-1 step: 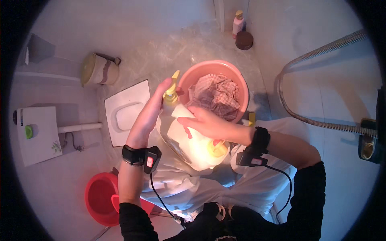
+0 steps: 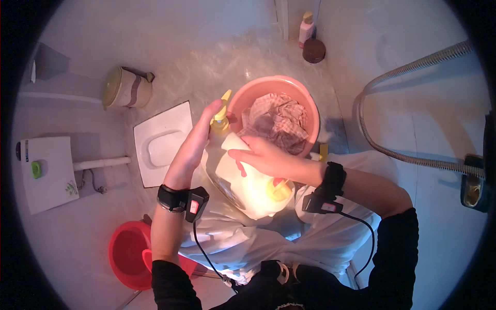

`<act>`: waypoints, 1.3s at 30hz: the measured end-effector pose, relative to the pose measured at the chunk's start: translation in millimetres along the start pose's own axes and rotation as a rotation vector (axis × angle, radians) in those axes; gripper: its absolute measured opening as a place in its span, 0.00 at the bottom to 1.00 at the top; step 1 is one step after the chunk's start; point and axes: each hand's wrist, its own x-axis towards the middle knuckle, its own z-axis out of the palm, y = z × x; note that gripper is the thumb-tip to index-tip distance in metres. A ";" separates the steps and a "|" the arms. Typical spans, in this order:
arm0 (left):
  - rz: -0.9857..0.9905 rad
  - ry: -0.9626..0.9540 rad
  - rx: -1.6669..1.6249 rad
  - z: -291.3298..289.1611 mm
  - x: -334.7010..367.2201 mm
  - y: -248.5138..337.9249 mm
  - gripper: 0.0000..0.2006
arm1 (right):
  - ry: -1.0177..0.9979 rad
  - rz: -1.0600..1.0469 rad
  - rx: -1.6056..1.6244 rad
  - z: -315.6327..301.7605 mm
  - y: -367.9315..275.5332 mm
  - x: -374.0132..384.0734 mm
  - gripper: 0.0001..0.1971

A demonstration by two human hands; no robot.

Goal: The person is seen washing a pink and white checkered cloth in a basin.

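A pump bottle with a yellow pump head [image 2: 220, 118] stands in front of me, its body partly hidden. My left hand [image 2: 199, 135] is closed around its neck, fingers reaching up beside the pump head. My right hand [image 2: 266, 156] grips a white bottle [image 2: 235, 145] lying tilted across the pump bottle, its pale end away from me. A yellow cap-like part [image 2: 279, 190] shows at the nearer end, under strong glare; I cannot tell which bottle it belongs to. Just beyond, a pink basin [image 2: 298, 85] holds checked pink cloth [image 2: 281, 116] in water.
A white squat toilet [image 2: 181, 116] is set into the floor at left, with a lidded bin [image 2: 137, 92] behind it. A red bucket [image 2: 116, 253] stands at lower left. A metal shower hose [image 2: 364, 121] hangs at right. A pink pump bottle [image 2: 306, 31] and brown round container [image 2: 314, 51] stand at the back.
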 end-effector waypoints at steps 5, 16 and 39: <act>-0.071 0.101 -0.039 7.9 16.3 -11.1 0.27 | -0.063 -0.120 0.072 -9.0 23.8 18.6 0.12; 0.035 0.059 -0.066 2.6 30.5 -28.0 0.19 | -0.045 -0.044 0.066 -15.4 29.2 7.1 0.16; 0.293 0.161 0.025 17.6 25.2 -18.2 0.18 | 0.016 -0.129 0.087 -10.6 12.7 6.8 0.13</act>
